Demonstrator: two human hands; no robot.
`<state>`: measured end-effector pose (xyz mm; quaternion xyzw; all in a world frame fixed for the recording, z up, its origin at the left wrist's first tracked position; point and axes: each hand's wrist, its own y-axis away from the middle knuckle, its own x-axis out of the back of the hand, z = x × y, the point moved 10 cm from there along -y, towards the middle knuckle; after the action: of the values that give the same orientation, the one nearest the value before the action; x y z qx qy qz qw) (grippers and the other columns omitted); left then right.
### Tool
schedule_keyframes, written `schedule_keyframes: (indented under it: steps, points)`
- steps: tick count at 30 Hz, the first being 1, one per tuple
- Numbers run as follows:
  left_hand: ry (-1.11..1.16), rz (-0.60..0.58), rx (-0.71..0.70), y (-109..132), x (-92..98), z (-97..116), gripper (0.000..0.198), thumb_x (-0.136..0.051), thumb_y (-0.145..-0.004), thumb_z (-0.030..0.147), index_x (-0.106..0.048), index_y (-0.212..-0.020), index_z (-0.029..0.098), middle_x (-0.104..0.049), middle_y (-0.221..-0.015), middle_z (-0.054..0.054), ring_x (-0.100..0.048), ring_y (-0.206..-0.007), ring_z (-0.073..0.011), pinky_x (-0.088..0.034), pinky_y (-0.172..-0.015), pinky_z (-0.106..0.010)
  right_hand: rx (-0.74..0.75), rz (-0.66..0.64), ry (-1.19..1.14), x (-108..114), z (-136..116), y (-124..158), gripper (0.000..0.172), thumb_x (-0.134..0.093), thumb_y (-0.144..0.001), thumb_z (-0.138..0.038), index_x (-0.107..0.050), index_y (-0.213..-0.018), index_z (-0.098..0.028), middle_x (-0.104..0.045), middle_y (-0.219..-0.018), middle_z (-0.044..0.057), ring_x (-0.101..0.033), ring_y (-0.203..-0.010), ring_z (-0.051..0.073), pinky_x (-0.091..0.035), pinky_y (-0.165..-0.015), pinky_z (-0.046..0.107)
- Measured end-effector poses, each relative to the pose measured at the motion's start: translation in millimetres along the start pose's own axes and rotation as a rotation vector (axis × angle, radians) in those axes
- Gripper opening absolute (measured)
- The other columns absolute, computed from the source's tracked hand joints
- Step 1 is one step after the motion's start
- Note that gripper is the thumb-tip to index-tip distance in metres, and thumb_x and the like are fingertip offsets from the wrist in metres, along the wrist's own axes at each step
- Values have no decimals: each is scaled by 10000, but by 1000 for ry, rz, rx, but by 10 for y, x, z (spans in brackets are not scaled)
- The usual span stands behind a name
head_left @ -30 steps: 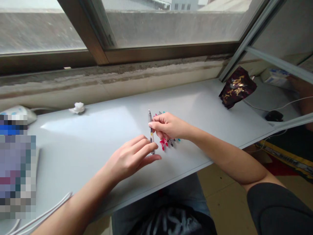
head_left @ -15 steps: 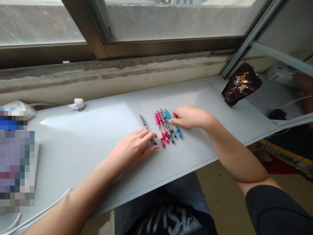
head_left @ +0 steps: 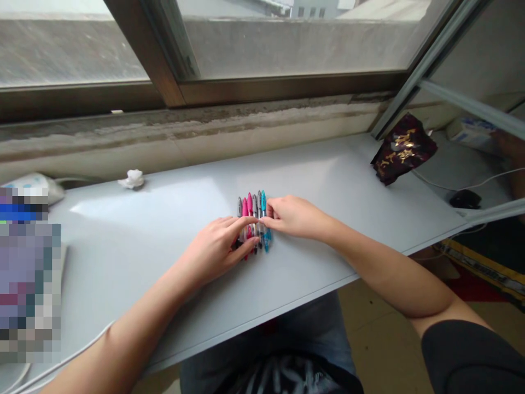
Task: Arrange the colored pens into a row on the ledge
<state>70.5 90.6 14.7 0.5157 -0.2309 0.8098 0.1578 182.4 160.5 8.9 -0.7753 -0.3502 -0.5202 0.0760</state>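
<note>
My right hand (head_left: 293,216) curls beside the cyan pen (head_left: 263,203), thumb pointing left — whether it grips, I can't tell. My left hand (head_left: 217,241) — thumb and forefinger parted — covers the pen row's (head_left: 250,203) near left on the desk (head_left: 328,175).

From left to right, the pens (head_left: 250,203) are grey, pink, pink, grey, grey and turquoise; the desk (head_left: 172,210) is pale grey, the far-right bag (head_left: 394,171) dark maroon patterned in gold.
</note>
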Motion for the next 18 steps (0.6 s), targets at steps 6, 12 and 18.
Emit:
schedule_keyframes:
  steps: [6, 12, 18]
  points:
    - [-12, 103, -103, 37, 73, 159, 283, -574, -1101, 391, -735, -1250, 210, -742, -760, -9, -658, -634, -180, -534, -696, -318, -16, -5, -103, -23, 15, -40, 193, -665, -963, -343, -721, -894, -173, -796, -893, 57, -645, -757, 163, -370, -645, 271]
    - [6, 216, -113, 52, 200, 205, 238, -621, -1090, 377, -771, -1039, 200, -707, -725, 3, -597, -572, -134, -490, -625, -261, -20, 35, -155, -32, -40, -38, 194, -686, -885, -333, -685, -774, -173, -728, -723, 40, -603, -664, 150, -369, -602, 271]
    - [56, 195, -156, 31, 210, 234, 219, -547, -1115, 276, -736, -1158, 175, -677, -859, -36, -622, -683, -142, -490, -630, -249, -129, -101, -522, -91, 246, -134, 136, -656, -834, -233, -538, -772, -205, -646, -607, -32, -550, -454, 110, -427, -431, 229]
